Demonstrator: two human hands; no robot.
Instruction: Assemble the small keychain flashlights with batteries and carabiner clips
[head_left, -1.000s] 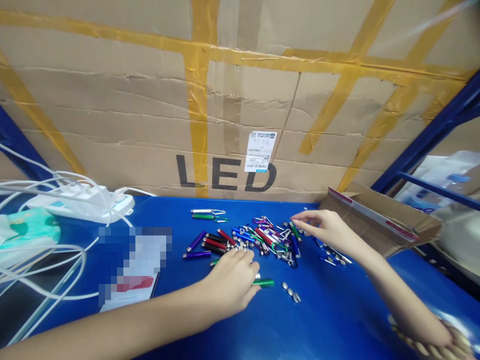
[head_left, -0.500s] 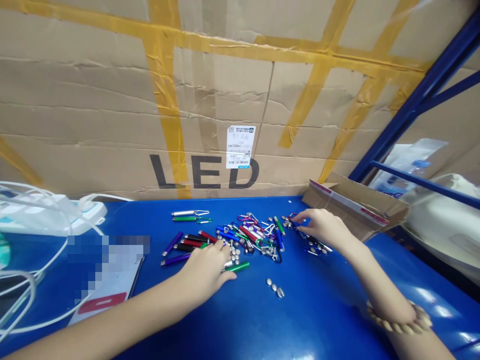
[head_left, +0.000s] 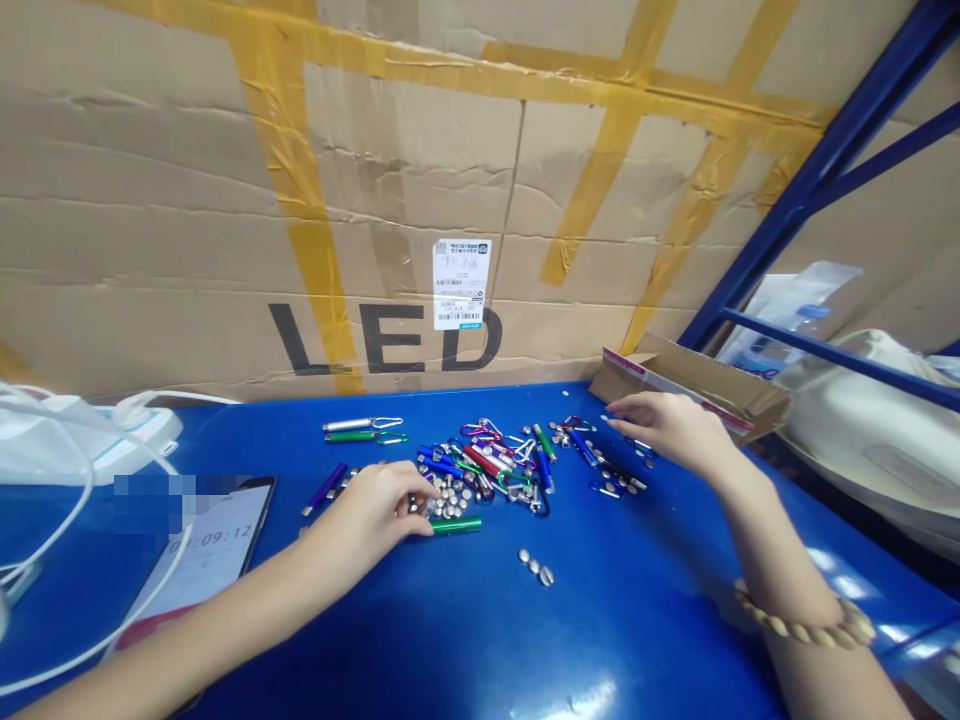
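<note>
My left hand (head_left: pixel 381 502) rests with curled fingers at a heap of silver button cells (head_left: pixel 452 494). Its thumb lies by the end of a green metal tube (head_left: pixel 459 525); whatever sits between the fingers is too small to make out. My right hand (head_left: pixel 670 428) hovers at the right of the pile, thumb and fingertips close together beside a small pale speck. Below it lie a blue mini flashlight (head_left: pixel 583 447) and dark carabiner clips (head_left: pixel 606 488). Between the hands spreads a pile of coloured mini flashlights with carabiners (head_left: pixel 501 462).
Silver and green flashlights with clips (head_left: pixel 360 437) lie at the back left. Three button cells (head_left: pixel 534 567) sit in front. A phone (head_left: pixel 202 560) and white power strip (head_left: pixel 82 440) are left, an open cardboard tray (head_left: pixel 686 385) right. A large carton (head_left: pixel 397 190) stands behind.
My right hand has lifted off the small parts, uncovering the blue flashlight. My left hand has drawn back left from the button cells and green tube. The view has shifted slightly.
</note>
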